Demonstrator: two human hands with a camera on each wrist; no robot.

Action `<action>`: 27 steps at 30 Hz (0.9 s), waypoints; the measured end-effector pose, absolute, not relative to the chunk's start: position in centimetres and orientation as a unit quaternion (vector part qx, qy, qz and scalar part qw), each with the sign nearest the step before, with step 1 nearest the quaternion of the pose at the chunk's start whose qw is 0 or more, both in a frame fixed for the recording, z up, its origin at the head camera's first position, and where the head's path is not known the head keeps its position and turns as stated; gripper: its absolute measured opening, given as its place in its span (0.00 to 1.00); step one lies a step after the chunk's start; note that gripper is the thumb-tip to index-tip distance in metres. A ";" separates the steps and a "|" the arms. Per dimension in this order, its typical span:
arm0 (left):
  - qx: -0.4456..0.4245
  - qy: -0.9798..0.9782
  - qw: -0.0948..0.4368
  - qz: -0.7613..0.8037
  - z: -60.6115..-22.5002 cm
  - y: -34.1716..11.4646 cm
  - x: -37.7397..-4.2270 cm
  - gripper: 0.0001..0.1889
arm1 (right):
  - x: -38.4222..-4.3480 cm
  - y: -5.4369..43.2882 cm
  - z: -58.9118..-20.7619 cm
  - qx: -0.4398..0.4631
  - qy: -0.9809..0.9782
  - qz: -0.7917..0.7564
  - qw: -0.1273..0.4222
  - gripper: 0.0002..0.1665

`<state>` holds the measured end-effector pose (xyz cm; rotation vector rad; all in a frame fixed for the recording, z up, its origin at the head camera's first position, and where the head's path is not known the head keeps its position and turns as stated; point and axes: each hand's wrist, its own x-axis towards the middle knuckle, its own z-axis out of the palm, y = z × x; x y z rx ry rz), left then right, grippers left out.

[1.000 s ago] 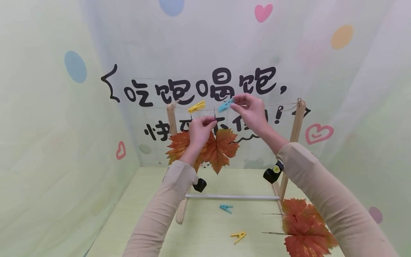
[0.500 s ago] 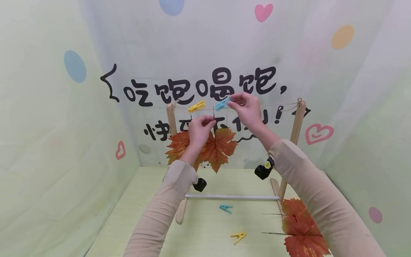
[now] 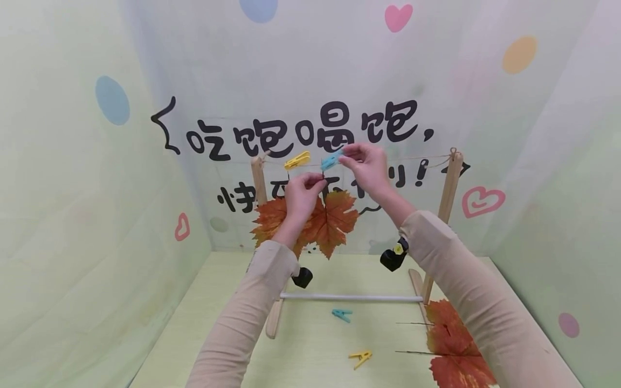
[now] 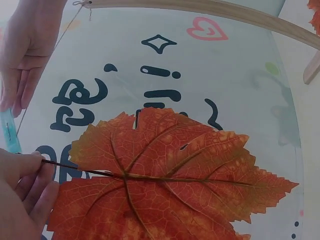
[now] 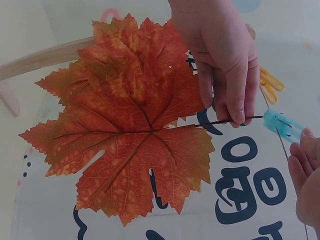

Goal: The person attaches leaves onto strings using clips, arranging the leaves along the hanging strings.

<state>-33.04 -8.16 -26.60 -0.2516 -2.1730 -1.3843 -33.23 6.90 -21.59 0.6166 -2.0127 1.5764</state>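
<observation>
My left hand (image 3: 303,195) pinches the thin dark stem of an orange-red artificial maple leaf (image 3: 332,223), which hangs below the fingers. In my right hand (image 3: 370,168) a light-blue clothespin (image 3: 332,160) is pinched by its handle end. Its nose meets the stem's upper end at the twine (image 3: 412,158), as the right wrist view shows with the clothespin (image 5: 282,125) beside the stem tip. Whether it has closed on the twine I cannot tell. A yellow clothespin (image 3: 297,160) sits on the twine to the left, holding another leaf (image 3: 267,215) partly hidden behind my left hand.
Wooden posts (image 3: 450,183) carry the twine, and a white rod (image 3: 351,297) joins their feet. On the table (image 3: 218,323) lie a blue clothespin (image 3: 342,314), a yellow clothespin (image 3: 360,358) and more leaves (image 3: 456,345) at the right, partly under my right forearm.
My right hand has moved left with the light-blue clothespin, bringing it from beside the stem to the stem's upper end. The left hand and its leaf have barely shifted.
</observation>
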 end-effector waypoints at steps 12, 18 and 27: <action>-0.108 -0.813 0.271 -0.504 -26.9 -8.3 -33.3 0.09 | -33.8 6.6 -21.8 0.199 -0.749 0.589 0.227 0.15; -0.105 -0.815 0.278 -0.498 -26.9 -8.3 -33.4 0.08 | -33.9 6.5 -21.9 0.188 -0.754 0.597 0.197 0.17; -0.110 -0.816 0.282 -0.493 -27.0 -8.2 -33.3 0.09 | -33.5 7.0 -22.2 0.184 -0.749 0.606 0.195 0.22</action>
